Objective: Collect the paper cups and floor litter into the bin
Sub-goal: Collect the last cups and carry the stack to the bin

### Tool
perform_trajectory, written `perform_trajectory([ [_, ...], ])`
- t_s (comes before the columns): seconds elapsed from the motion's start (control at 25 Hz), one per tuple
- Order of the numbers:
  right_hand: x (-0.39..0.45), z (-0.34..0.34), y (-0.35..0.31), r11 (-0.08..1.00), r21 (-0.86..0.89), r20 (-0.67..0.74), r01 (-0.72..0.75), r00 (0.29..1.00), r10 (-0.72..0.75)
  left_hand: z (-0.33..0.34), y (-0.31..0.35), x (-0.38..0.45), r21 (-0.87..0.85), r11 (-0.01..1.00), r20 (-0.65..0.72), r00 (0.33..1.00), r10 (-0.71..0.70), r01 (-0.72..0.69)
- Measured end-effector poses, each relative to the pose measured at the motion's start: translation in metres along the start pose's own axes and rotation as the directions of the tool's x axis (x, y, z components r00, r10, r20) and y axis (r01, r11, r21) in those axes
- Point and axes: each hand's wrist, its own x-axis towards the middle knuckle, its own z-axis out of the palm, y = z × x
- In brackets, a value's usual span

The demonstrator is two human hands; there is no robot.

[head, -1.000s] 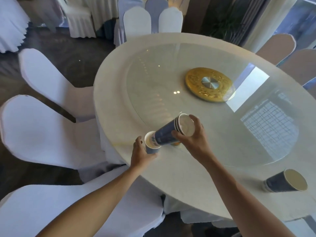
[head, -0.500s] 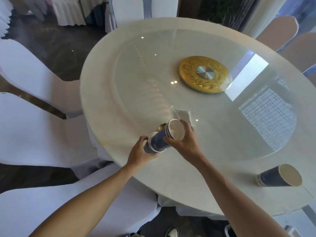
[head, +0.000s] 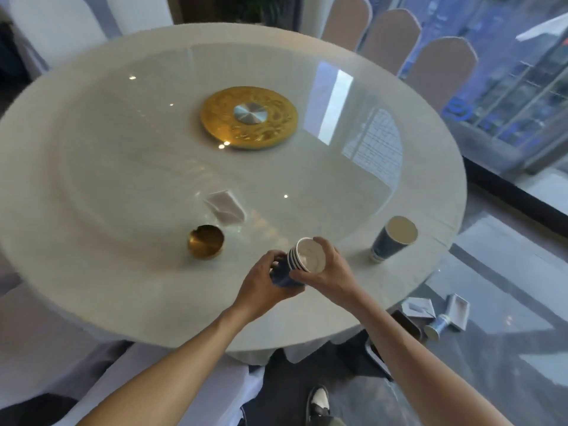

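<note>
A nested stack of dark blue paper cups [head: 302, 260] hovers over the near edge of the round table [head: 92, 272]. My left hand [head: 265, 282] grips the stack's lower end, and my right hand [head: 329, 272] holds its rim end. Another blue paper cup [head: 392, 239] stands alone near the table's right edge. On the floor at the right lie a fallen small cup [head: 438, 326], a flat white packet [head: 418, 307] and a white box [head: 458, 312]. No bin is in view.
A brass ashtray [head: 206, 241] and a folded paper card [head: 226, 206] sit on the table left of my hands. A gold turntable hub [head: 249, 116] marks the centre. Covered chairs [head: 442, 72] ring the table; a glass wall is at the right.
The single cup in my left hand has slid fully onto the stack in my right. The view has swung right, revealing the ashtray, card and floor litter.
</note>
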Motion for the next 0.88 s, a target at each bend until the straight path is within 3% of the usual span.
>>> perform_trajectory([
  [0.24,-0.006,-0.1,0.074,0.999,0.031,-0.004,-0.027,1.0,0.027,0.099,0.06,0.02,0.047,0.998,0.05,0.998,0.036,-0.038],
  [0.52,-0.009,-0.212,0.128,0.998,0.003,-0.022,0.06,0.998,-0.06,0.202,0.124,0.035,-0.001,0.999,0.006,0.999,0.036,-0.036],
  [0.88,0.036,-0.304,0.111,0.989,0.033,-0.231,0.144,0.964,-0.133,0.213,0.146,0.093,0.013,0.997,-0.071,0.995,0.076,-0.075],
])
